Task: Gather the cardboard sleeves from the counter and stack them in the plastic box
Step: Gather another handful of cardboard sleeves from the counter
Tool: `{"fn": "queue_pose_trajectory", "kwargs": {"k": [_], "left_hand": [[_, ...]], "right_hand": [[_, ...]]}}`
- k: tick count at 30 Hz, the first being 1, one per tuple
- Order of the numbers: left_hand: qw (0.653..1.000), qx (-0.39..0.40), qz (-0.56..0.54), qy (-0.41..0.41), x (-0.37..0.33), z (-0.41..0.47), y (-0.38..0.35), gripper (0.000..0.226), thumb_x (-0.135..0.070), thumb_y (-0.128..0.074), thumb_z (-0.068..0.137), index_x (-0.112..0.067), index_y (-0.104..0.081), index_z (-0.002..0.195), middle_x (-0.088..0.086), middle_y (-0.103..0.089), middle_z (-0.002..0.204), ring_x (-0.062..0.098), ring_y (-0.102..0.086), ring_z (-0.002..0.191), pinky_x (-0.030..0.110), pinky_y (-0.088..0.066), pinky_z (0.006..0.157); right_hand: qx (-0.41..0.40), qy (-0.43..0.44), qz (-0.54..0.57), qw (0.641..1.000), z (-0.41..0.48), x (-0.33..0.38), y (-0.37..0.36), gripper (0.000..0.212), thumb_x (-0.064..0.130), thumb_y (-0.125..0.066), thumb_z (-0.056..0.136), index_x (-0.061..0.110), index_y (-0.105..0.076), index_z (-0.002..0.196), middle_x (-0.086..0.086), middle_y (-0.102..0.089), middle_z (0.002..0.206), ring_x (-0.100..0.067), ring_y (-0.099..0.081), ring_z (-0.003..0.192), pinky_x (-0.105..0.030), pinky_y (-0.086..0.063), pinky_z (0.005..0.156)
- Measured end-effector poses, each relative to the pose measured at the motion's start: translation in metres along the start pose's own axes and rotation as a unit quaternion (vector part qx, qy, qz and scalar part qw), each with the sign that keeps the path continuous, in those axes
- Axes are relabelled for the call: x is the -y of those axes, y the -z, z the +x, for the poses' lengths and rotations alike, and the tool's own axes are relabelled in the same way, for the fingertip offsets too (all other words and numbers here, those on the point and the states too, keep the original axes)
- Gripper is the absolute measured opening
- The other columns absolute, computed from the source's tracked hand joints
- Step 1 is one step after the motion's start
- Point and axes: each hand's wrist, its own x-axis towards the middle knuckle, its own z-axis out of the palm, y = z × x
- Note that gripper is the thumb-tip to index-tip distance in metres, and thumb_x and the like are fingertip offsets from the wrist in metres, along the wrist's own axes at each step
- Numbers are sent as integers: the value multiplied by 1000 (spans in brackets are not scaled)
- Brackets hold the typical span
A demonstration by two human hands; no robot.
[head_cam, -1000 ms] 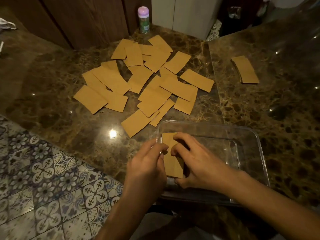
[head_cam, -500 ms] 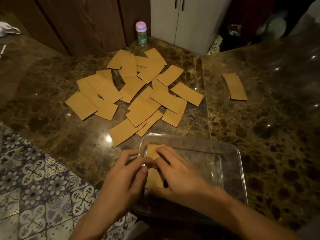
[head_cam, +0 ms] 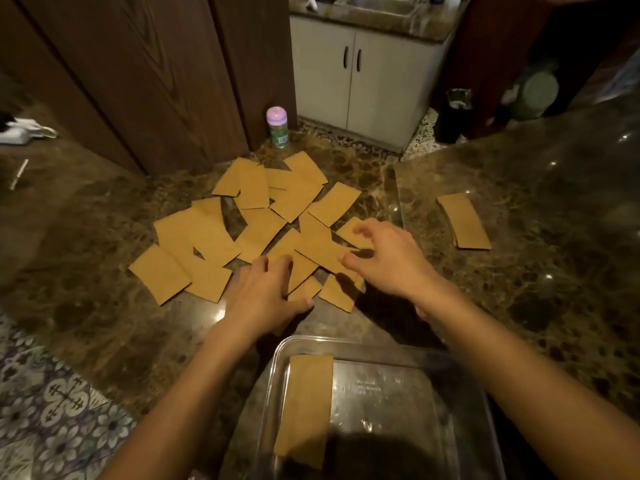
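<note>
Pink-capped bottle (head_cam: 277, 127) by brown wooden panels (head_cam: 145, 74); white cabinet (head_cam: 360, 81) behind

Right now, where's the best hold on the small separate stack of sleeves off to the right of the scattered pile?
Probably pinch the separate stack across its two long curved edges near the middle, coming from above with the right hand. It lies flat on the counter, its sleeves roughly aligned and clear of the pile, so one squeeze should lift them together.

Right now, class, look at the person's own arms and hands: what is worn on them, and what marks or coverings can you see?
Nothing is worn. The left hand and right hand are bare: no gloves, and no rings, watch or bracelet that I can see. Both forearms are bare too, with no sleeves in view up to the picture's bottom edge. No markings, straps or cables show.
</note>
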Motion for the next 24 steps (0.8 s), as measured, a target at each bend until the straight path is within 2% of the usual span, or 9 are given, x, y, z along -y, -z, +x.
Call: {"fn": "queue_pose_trajectory", "kwargs": {"k": [2,4,6,8,11,14,16,19,24], "left_hand": [[1000,4,28,4,-6,4,-1,90,-69,-69,77,-33,-31,151,11,-39,153,36,-39,137,49,-40,109],[999,0,44,3,-8,6,-2,88,-66,-70,79,-32,-33,150,12,-38,153,37,-37,138,50,-38,108],[999,1,48,-2,-8,8,-2,87,-65,-71,79,-32,-33,150,13,-36,153,38,-35,138,51,-38,109],[999,7,46,-7,-9,11,-4,88,-66,-70,79,-33,-31,151,14,-34,154,39,-33,139,51,-37,110],[998,3,56,-6,-10,15,-7,94,-74,-66,76,-33,-27,151,13,-34,155,38,-32,139,54,-38,108],[998,-15,61,-17,-10,17,-11,97,-77,-64,75,-33,-26,152,11,-34,156,36,-32,139,53,-37,106],[998,-22,56,-28,-9,17,-13,95,-76,-63,77,-34,-26,153,11,-33,156,35,-29,142,53,-34,108],[998,-24,31,-53,-9,18,-17,87,-67,-64,83,-34,-27,154,12,-33,153,34,-29,142,52,-33,110],[996,-34,8,-81,-16,20,-20,73,-53,-66,89,-35,-33,151,15,-35,145,35,-30,137,49,-34,109]], "right_hand": [[64,-67,-45,995,30,-15,-2,101,66,-73,84,21,-28,162,-15,-35,164,-35,-34,151,-47,-35,121],[116,-119,-67,984,50,-24,-8,127,76,-73,77,24,0,167,-17,-3,175,-40,-3,160,-55,-17,129],[156,-148,-95,972,60,-24,-16,142,83,-73,68,26,15,165,-18,14,173,-42,12,159,-60,-5,128],[174,-149,-109,967,64,-16,-27,150,86,-74,62,26,18,164,-21,20,171,-45,18,158,-63,1,125],[152,-124,-103,975,63,-6,-40,143,82,-77,63,25,3,166,-22,10,173,-47,10,158,-66,-2,124],[124,-99,-124,980,60,-6,-45,123,79,-78,66,23,-23,160,-19,-15,167,-46,-13,153,-62,-20,121],[111,-91,-122,982,56,-7,-43,114,78,-77,67,24,-32,156,-15,-29,158,-40,-27,145,-55,-30,116],[77,-103,-67,989,56,-4,-42,109,70,-84,68,21,-36,153,-15,-40,150,-37,-37,140,-50,-37,115],[49,-217,12,975,58,3,-41,120,59,-94,63,9,-33,153,-18,-45,152,-38,-42,144,-52,-41,114]]}}
